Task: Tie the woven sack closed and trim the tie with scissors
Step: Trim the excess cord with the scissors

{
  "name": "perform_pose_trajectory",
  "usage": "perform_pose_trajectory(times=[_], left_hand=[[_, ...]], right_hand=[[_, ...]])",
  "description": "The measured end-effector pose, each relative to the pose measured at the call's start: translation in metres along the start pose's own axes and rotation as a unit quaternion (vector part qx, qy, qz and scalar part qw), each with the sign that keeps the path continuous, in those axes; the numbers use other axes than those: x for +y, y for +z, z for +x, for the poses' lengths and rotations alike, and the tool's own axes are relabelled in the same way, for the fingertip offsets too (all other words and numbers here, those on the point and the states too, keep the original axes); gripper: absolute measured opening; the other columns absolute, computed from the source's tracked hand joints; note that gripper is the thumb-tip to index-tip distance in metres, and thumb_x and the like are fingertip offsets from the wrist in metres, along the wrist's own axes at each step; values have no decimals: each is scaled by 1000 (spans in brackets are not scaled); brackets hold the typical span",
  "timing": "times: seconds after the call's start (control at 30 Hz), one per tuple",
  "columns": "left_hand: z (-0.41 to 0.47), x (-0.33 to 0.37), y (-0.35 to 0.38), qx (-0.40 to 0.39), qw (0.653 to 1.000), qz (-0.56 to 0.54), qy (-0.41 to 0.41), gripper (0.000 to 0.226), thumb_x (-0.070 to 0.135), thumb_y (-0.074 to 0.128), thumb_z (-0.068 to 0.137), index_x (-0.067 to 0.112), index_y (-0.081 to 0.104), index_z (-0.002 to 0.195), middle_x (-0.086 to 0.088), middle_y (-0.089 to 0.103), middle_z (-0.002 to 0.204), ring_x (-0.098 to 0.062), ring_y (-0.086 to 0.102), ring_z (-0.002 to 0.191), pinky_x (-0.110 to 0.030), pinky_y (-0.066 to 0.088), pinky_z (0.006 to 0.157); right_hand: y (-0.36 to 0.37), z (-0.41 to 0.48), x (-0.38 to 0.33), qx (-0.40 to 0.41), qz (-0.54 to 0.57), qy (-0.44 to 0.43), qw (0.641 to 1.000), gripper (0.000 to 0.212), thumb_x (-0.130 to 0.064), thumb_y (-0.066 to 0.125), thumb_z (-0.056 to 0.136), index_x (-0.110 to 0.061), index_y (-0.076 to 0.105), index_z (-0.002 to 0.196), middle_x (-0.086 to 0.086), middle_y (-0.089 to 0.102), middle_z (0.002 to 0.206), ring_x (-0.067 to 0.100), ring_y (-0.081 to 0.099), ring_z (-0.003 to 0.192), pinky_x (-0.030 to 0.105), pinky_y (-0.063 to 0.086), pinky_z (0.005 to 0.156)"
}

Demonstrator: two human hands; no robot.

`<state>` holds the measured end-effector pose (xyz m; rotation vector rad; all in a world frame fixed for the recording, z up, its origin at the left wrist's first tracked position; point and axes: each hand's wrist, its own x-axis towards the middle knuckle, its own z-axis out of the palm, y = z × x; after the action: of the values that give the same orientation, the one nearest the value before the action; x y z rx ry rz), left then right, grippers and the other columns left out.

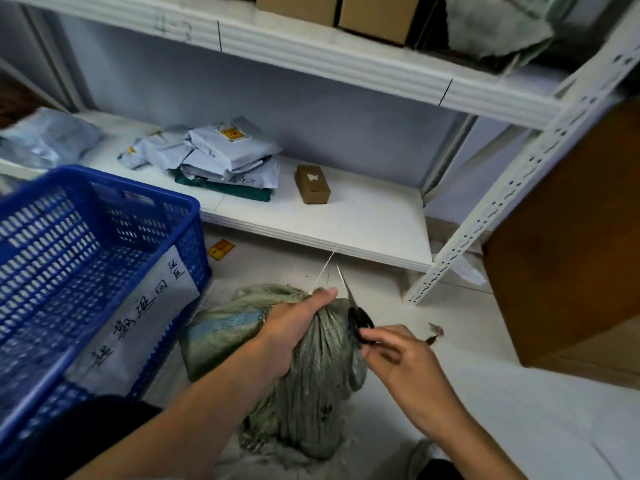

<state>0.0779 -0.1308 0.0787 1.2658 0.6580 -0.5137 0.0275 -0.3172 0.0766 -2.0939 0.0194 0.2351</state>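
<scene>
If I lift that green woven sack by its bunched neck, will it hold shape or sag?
Likely sags: the woven sack pleats and crumples under the left hand. Coarse weave probably grips well. Frayed threads may snag.

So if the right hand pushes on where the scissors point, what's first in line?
Likely the white tie string beside the scissors tip, rising from the left hand; past it the shelf edge. Depth unclear.
</scene>
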Motion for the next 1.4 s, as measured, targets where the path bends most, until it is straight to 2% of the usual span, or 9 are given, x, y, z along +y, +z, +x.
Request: perform_pose_trajectory(times=[0.17, 0.33, 0.43, 0.6, 0.73, 0.87, 1.0, 1.2, 1.4], left_hand=[[-42, -19, -14, -41, 998, 57, 8, 73, 46, 94, 64, 4, 66, 117, -16, 81, 95, -33, 80, 82, -48, 65, 80], [-75, -43, -27, -37, 997, 60, -6, 98, 53, 97, 35, 8, 67, 116, -17, 81, 96, -34, 80, 85, -49, 65, 82], [-95, -60, -31, -23, 999, 43, -4, 96, 51, 95, 39, 7, 65, 118, -20, 79, 98, -35, 79, 84, -47, 66, 76], [-121, -78, -36, -2, 1000, -12, 22, 47, 20, 83, 71, -9, 72, 107, -30, 77, 95, -39, 78, 80, -40, 61, 64], [-137, -82, -34, 41, 995, -13, 93, 22, 7, 75, 74, -12, 76, 86, -22, 75, 72, -26, 69, 60, -34, 53, 56], [-139, -87, -33, 52, 990, -14, 127, 19, 10, 75, 76, -8, 77, 80, -27, 77, 81, -33, 73, 66, -41, 58, 63], [-132, -89, -29, 69, 989, -1, 127, 23, 16, 76, 75, -6, 78, 82, -25, 77, 81, -38, 76, 74, -48, 61, 68], [-119, -86, -27, 75, 983, 62, 159, 36, 32, 76, 70, -3, 72, 78, -25, 72, 75, -20, 62, 62, -42, 54, 65], [-107, -87, -26, 59, 977, 89, 186, 39, 32, 74, 74, -6, 68, 83, -31, 70, 83, -18, 58, 64, -35, 48, 66]], right_hand=[[20, -58, -13, -10, -26, -21, 999, 25, -14, 71, 91, -29, 73, 111, -12, 62, 112, -7, 64, 100, 5, 45, 90], [31, -99, -27, 17, -15, -34, 999, 29, -14, 73, 89, -41, 69, 98, -18, 64, 104, -5, 68, 95, 11, 50, 89], [37, -119, -31, 21, -3, -31, 999, 36, -8, 75, 86, -44, 73, 87, -29, 61, 105, -5, 69, 88, 11, 52, 83], [50, -141, -37, 55, -17, -43, 997, 53, -12, 79, 81, -62, 68, 68, -34, 63, 101, -7, 67, 86, 6, 48, 74], [59, -148, -40, 78, -9, -25, 997, 32, -21, 78, 81, -47, 67, 64, -27, 66, 84, -2, 64, 78, 10, 45, 67], [59, -143, -33, 81, 7, 14, 997, 19, -25, 77, 81, -33, 61, 76, -19, 66, 61, 0, 63, 61, 16, 46, 64], [55, -135, -26, 80, -11, 16, 997, 29, -23, 79, 79, -42, 59, 87, -22, 71, 79, 5, 69, 74, 28, 54, 79], [51, -120, -21, 61, -112, -15, 992, 26, -64, 53, 71, -43, 62, 84, -19, 56, 97, 3, 62, 88, 29, 51, 85], [51, -107, -17, -22, -114, 11, 993, 11, -34, 59, 96, -43, 63, 101, -17, 59, 108, 5, 59, 105, 18, 44, 89]])
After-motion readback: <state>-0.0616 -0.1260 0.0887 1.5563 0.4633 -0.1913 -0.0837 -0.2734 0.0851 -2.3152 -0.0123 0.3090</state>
